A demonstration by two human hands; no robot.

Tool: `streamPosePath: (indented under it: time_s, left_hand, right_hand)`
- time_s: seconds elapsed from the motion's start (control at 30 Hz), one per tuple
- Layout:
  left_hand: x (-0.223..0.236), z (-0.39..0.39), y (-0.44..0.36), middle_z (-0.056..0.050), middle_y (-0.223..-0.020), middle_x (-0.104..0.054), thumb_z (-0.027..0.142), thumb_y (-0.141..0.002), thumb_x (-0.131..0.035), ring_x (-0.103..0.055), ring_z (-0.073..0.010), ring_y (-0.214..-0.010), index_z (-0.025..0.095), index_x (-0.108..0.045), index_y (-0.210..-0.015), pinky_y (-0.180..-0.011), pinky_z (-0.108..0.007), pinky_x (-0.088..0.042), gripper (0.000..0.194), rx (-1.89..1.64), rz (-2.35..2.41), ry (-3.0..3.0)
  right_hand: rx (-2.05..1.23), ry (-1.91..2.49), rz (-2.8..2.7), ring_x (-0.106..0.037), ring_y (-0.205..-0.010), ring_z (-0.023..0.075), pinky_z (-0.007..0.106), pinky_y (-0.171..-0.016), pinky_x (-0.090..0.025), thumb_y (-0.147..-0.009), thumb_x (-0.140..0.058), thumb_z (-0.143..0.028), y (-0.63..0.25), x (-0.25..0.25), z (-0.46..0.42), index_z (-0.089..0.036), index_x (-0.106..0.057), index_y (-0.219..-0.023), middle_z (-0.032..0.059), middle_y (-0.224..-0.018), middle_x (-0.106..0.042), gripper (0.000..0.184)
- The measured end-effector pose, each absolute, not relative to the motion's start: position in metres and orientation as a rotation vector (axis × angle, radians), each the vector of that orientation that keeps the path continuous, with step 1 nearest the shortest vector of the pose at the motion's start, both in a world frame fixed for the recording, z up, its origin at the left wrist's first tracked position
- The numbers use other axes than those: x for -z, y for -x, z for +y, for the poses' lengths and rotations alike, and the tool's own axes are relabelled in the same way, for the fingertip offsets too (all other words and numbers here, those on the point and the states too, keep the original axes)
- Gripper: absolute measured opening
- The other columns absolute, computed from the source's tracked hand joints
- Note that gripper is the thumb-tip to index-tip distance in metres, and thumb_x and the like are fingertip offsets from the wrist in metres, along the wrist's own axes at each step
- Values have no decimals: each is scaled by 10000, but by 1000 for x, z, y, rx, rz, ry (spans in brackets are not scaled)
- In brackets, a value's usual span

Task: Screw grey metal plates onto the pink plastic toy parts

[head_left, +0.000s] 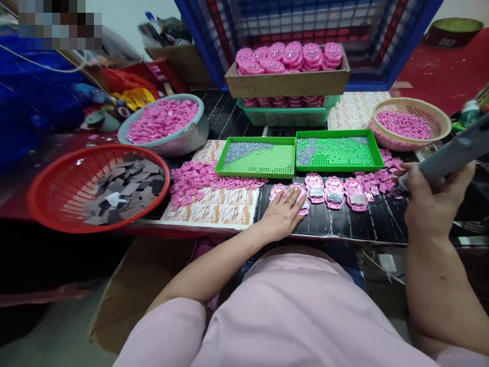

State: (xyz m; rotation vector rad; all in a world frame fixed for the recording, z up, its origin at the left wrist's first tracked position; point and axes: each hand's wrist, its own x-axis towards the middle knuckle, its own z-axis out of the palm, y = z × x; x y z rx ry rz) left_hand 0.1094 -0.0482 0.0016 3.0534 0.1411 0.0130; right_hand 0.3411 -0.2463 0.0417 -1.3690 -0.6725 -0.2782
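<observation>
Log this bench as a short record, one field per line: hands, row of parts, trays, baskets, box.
Left hand: spread flat, fingers over the row's left end
Right hand: gripping a grey handheld tool
Row: pink casings, silvery plates visible on three
Trays: left green tray and right green tray, both holding small silvery pieces
Baskets: red basket with dark flat pieces; beige basket with small pink parts
Box: cardboard box holding stacked pink pieces

The black table (385, 221) is partly covered by printed sheets (235, 209). Two green trays (280, 155) are set mid-table, pink cases (334, 192) are lined up in front, and pink pieces (191, 181) are heaped left; a bowl (185, 142) and beige basket (438, 124) are placed at opposite sides.
</observation>
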Motion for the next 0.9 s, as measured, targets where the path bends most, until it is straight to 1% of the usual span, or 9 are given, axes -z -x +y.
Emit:
streamPosePath:
  time_s: [0.07, 0.17, 0.23, 0.33, 0.43, 0.6, 0.77, 0.83, 0.9]
  left_hand:
    - [-5, -45, -111, -160, -1556, -279, 389, -1000, -365, -231, -285, -1461, 111, -344, -1463, -1177, -472, -230, 541, 10, 146, -3064]
    - [-12, -49, -125, -172, -1569, -233, 486, -972, -412, -185, -302, -1472, 107, -314, -1477, -1185, -483, -204, 638, 1, 122, -3088]
    - [-14, -53, -140, -171, -1573, -218, 544, -957, -414, -169, -307, -1475, 116, -301, -1485, -1186, -479, -199, 689, 22, 75, -3098]
    - [-13, -57, -159, -167, -1579, -197, 581, -946, -412, -181, -303, -1472, 131, -285, -1495, -1182, -460, -214, 721, 112, 24, -3103]
    - [-13, -59, -160, -184, -1565, -227, 579, -947, -414, -230, -291, -1460, 124, -274, -1498, -1172, -465, -226, 728, 162, -16, -3123]
    - [-26, -69, -153, -186, -1534, -310, 564, -954, -409, -291, -301, -1436, 144, -326, -1478, -1161, -530, -199, 677, 135, -46, -3182]
    - [-26, -87, -195, -147, -1581, -203, 600, -936, -414, -195, -283, -1472, 176, -317, -1491, -1182, -458, -187, 705, 14, -231, -3164]
    - [-20, -90, -208, -123, -1588, -197, 600, -939, -408, -188, -279, -1475, 202, -308, -1497, -1188, -455, -173, 693, 59, -294, -3152]
    - [-15, -92, -212, -118, -1584, -218, 601, -943, -394, -203, -274, -1471, 199, -303, -1499, -1194, -457, -154, 692, 120, -321, -3145]
  right_hand:
    - [309, 1366, -685, -665, -785, 133, 342, -728, -543, -642, -749, -251, -345, -37, -248, -294, -385, -1290, 22, -1165, -580, 745]
    - [341, 1344, -711, -661, -802, 152, 356, -732, -539, -642, -745, -245, -349, -32, -249, -308, -370, -1354, 13, -1082, -601, 807]
    - [351, 1325, -718, -660, -826, 163, 375, -751, -544, -643, -748, -240, -350, -30, -248, -322, -384, -1359, 8, -1062, -600, 808]
    - [347, 1304, -731, -660, -860, 164, 390, -783, -549, -653, -740, -211, -347, -30, -248, -356, -407, -1350, 5, -1121, -587, 786]
    - [300, 1278, -698, -662, -876, 175, 392, -788, -551, -668, -749, -212, -340, -33, -249, -333, -412, -1348, 13, -1082, -608, 769]
    - [213, 1226, -672, -658, -854, 145, 308, -760, -532, -687, -749, -140, -329, -35, -249, -290, -406, -1372, 29, -1050, -651, 781]
    - [194, 1226, -702, -645, -827, 113, 253, -690, -514, -672, -744, -109, -326, -31, -248, -373, -424, -1365, -5, -1087, -625, 808]
    - [170, 1238, -687, -643, -820, 127, 279, -707, -525, -638, -765, -109, -327, -30, -248, -377, -455, -1343, -9, -1046, -633, 816]
    - [135, 1273, -663, -644, -848, 162, 353, -766, -542, -613, -779, -129, -327, -29, -249, -371, -482, -1322, -2, -1021, -639, 806]
